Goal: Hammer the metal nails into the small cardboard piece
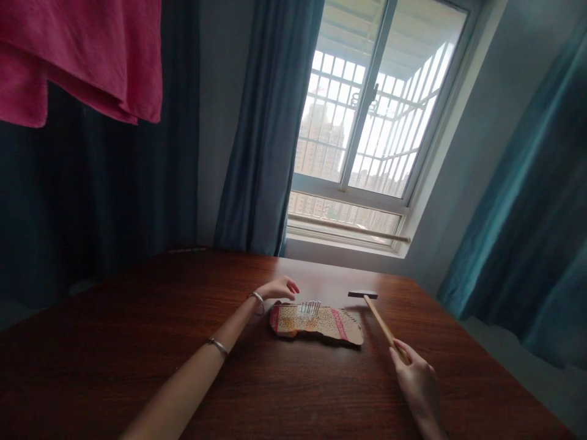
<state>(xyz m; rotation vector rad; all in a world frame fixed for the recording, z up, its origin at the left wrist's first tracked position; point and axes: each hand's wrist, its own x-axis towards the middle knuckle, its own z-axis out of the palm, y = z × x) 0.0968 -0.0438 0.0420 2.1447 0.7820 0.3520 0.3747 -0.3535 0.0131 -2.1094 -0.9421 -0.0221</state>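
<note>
My right hand (415, 373) is wrapped round the wooden handle of a hammer (376, 318). Its dark head is out in front, to the right of a flat, ragged-edged beige piece (284, 324) that looks like cardboard. Pink bands and many small dark dots mark this piece. Several thin nails (310, 307) stand upright near its far edge, beside a whitish patch, and short dark marks line its right edge. Over the far left corner of the piece is my left hand (280, 287), fingers loosely bent and apart, holding nothing I can see. Two bangles circle that arm.
Everything lies on a dark reddish-brown wooden table (220, 391). Behind it are a barred window (358, 122) and a blue curtain (261, 122), with another curtain (518, 232) at the right. A pink cloth (92, 55) hangs at the upper left.
</note>
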